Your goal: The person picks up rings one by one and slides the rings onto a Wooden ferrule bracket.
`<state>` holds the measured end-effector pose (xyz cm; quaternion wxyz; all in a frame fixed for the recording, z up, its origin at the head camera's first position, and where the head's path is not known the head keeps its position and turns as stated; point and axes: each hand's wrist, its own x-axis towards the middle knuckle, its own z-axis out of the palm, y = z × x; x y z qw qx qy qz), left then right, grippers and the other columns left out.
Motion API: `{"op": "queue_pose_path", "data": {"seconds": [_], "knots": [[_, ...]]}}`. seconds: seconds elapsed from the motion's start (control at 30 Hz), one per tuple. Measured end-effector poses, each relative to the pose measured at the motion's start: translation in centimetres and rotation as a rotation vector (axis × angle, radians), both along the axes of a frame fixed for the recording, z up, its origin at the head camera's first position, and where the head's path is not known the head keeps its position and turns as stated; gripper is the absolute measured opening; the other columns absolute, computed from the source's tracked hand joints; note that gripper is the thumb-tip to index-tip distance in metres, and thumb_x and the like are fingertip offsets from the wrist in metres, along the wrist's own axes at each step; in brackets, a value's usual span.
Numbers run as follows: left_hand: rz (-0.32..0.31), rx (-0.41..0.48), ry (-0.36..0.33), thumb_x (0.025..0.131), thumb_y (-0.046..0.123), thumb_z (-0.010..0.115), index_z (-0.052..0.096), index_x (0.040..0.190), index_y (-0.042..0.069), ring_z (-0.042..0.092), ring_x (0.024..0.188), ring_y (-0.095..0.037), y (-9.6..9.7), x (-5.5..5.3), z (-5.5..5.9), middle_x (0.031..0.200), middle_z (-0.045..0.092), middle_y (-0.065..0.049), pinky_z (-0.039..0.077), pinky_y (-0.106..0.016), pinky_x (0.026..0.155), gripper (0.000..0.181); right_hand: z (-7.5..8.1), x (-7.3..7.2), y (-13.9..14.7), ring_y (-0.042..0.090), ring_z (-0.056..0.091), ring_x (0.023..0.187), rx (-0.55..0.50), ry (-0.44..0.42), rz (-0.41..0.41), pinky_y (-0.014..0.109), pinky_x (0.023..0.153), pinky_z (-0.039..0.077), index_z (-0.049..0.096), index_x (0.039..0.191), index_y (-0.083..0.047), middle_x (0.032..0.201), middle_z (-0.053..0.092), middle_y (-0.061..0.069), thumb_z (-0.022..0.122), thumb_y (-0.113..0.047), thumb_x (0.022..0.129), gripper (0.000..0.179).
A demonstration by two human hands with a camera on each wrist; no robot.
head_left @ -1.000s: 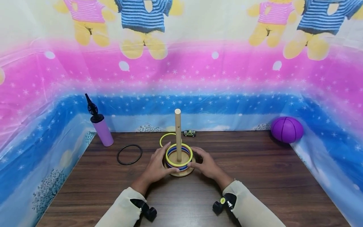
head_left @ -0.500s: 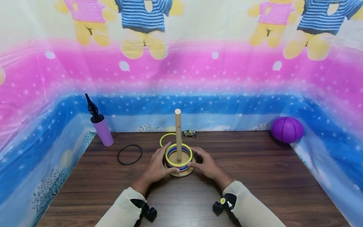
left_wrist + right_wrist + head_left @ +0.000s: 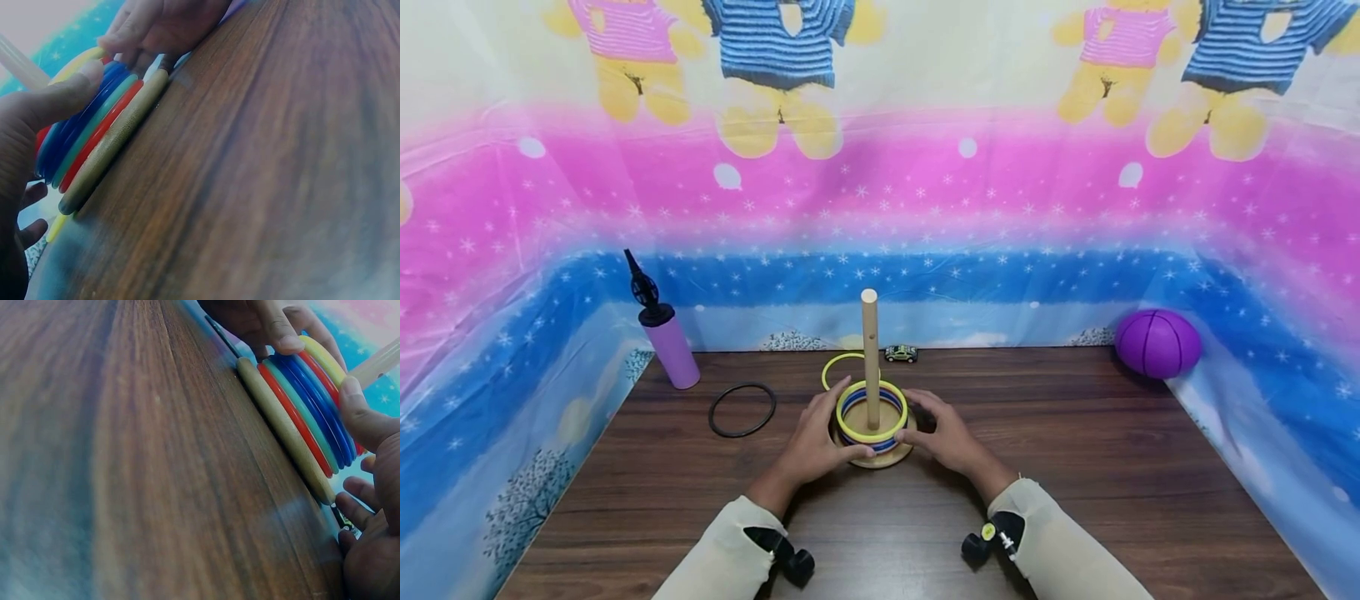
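Observation:
A wooden post (image 3: 870, 350) rises from a round wooden base (image 3: 882, 460) at the middle of the table. Stacked around it are several rings, with a yellow ring (image 3: 871, 437) on top. Below that, the right wrist view shows red, dark blue (image 3: 312, 400), teal and red (image 3: 294, 419) layers. My left hand (image 3: 812, 437) curls round the stack's left side, its thumb (image 3: 78, 87) across the front. From the right, my right hand (image 3: 951, 433) holds the stack, thumb near the yellow ring. The far fingertips are partly hidden behind the rings.
A black ring (image 3: 742, 409) lies to the left, and another yellow ring (image 3: 835, 362) lies behind the post. A toy car (image 3: 901, 353) sits at the back. A purple pump (image 3: 672, 350) stands back left; a purple ball (image 3: 1158, 343) is back right. Printed cloth (image 3: 1000, 275) surrounds the table.

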<state>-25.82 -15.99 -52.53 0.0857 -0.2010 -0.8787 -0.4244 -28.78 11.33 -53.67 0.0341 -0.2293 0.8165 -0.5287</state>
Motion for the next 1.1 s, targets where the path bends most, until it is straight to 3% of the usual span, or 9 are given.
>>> {"op": "queue_pose_path", "data": {"seconds": [0.3,0.5,0.67,0.77,0.9,1.1], "knots": [[-0.025,-0.018,0.000,0.076,0.039,0.103,0.030,0.174,0.014,0.040,0.156,-0.051,-1.5,-0.3,0.1,0.170,0.043,-0.024,0.036,-0.080,0.119,0.124,-0.2,-0.1,-0.2,0.040,0.051,0.153,0.046,-0.016,-0.006,0.060,0.125,0.043,0.053,0.162,-0.006,0.166,0.051,0.018,0.094,-0.022,0.090,0.084],[-0.024,-0.025,0.020,0.076,0.047,0.101,0.030,0.174,0.021,0.035,0.157,-0.056,-3.3,-1.1,-0.4,0.173,0.037,-0.025,0.036,-0.084,0.115,0.124,-0.3,-0.3,-0.2,0.041,0.047,0.155,0.091,-0.025,0.014,0.060,0.127,0.040,0.053,0.160,-0.003,0.166,0.050,0.020,0.098,-0.019,0.085,0.089],[-0.038,-0.012,0.026,0.075,0.037,0.103,0.032,0.173,0.014,0.030,0.159,-0.057,-4.6,-1.6,-0.1,0.174,0.033,-0.025,0.032,-0.086,0.115,0.123,-0.1,-0.4,-0.2,0.045,0.043,0.158,0.117,-0.028,0.036,0.063,0.130,0.035,0.055,0.159,0.000,0.166,0.049,0.021,0.100,-0.021,0.081,0.092],[-0.026,-0.013,-0.016,0.075,0.033,0.104,0.032,0.173,0.011,0.025,0.162,-0.056,-5.4,-1.7,0.5,0.177,0.029,-0.024,0.029,-0.084,0.120,0.124,0.0,-0.4,-0.1,0.044,0.042,0.159,0.127,-0.032,0.044,0.063,0.130,0.034,0.057,0.157,-0.001,0.167,0.049,0.021,0.101,-0.022,0.080,0.091],[0.004,-0.021,-0.066,0.078,0.031,0.102,0.031,0.173,0.012,0.021,0.165,-0.054,-6.4,-2.1,1.0,0.179,0.025,-0.024,0.027,-0.083,0.123,0.120,0.1,-0.4,0.0,0.044,0.042,0.159,0.132,-0.028,0.047,0.063,0.131,0.034,0.058,0.157,-0.001,0.166,0.049,0.020,0.101,-0.021,0.080,0.091],[0.021,-0.020,-0.073,0.087,0.027,0.096,0.034,0.172,0.010,0.020,0.164,-0.055,-7.3,-2.8,1.5,0.178,0.028,-0.025,0.025,-0.082,0.125,0.107,0.1,-0.3,-0.1,0.046,0.043,0.158,0.135,-0.017,0.044,0.064,0.130,0.035,0.057,0.157,0.001,0.165,0.050,0.022,0.102,-0.019,0.078,0.093]]}}
